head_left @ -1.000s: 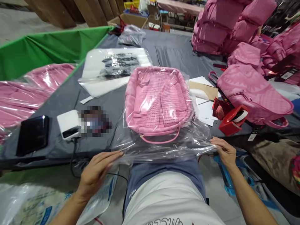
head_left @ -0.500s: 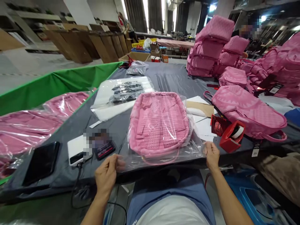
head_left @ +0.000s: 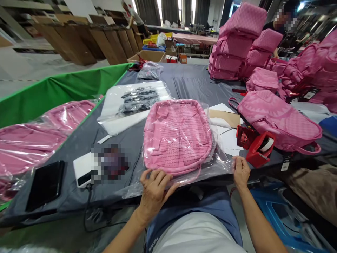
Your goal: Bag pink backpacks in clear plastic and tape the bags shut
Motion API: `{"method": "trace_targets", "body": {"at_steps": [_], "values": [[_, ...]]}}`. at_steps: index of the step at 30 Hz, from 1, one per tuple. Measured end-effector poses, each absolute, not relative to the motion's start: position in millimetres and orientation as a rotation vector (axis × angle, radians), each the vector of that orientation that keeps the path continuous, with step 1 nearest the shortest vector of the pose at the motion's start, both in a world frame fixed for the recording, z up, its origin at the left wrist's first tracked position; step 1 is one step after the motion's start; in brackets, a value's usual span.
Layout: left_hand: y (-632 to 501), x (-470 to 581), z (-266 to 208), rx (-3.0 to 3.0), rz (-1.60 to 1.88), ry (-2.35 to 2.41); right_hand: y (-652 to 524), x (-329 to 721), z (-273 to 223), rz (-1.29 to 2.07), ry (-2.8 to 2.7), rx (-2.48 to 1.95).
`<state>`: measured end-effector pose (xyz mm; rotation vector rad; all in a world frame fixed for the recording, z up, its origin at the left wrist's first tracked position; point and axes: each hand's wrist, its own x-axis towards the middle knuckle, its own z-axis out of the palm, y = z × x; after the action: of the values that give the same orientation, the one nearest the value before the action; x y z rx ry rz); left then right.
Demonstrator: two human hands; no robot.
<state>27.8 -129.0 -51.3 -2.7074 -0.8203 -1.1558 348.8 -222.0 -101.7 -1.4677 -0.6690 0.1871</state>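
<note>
A pink backpack (head_left: 179, 137) lies flat inside a clear plastic bag (head_left: 223, 163) at the table's front edge. My left hand (head_left: 155, 189) rests on the backpack's lower left edge through the film, fingers bent and apart, thumb off to the side. My right hand (head_left: 240, 172) pinches the bag's right front corner and holds it out past the backpack. The loose mouth of the bag hangs over the table edge between and beside my hands.
Right of the bag stand a red tape dispenser (head_left: 260, 149) and an unwrapped pink backpack (head_left: 279, 123). On the left lie a black tablet (head_left: 45, 184) and a white power bank (head_left: 84, 168). Stacked pink backpacks (head_left: 234, 45) rise at the back. A person (head_left: 135, 19) stands far off.
My left hand has moved right, from the bag's left front corner onto the backpack's lower edge. My right hand still holds the right corner. The view has shifted slightly.
</note>
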Motion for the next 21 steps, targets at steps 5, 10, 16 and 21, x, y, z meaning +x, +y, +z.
{"method": "trace_targets", "body": {"at_steps": [5, 10, 16, 21], "values": [[-119.7, 23.5, -42.1, -2.779, -1.192, -0.766, -223.9, 349.4, -102.1, 0.162, -0.702, -1.491], [-85.7, 26.2, -34.4, -3.069, -1.103, -0.867, -225.0, 357.4, -98.5, 0.077, -0.784, -1.510], [-63.8, 30.7, -40.0, -3.581, -0.901, -1.465, -208.4, 366.0, -99.2, 0.196, -0.536, -1.525], [-66.1, 37.4, -36.4, -3.597, -0.741, -1.612, -195.5, 372.1, -102.9, 0.343, -0.465, -1.620]]}}
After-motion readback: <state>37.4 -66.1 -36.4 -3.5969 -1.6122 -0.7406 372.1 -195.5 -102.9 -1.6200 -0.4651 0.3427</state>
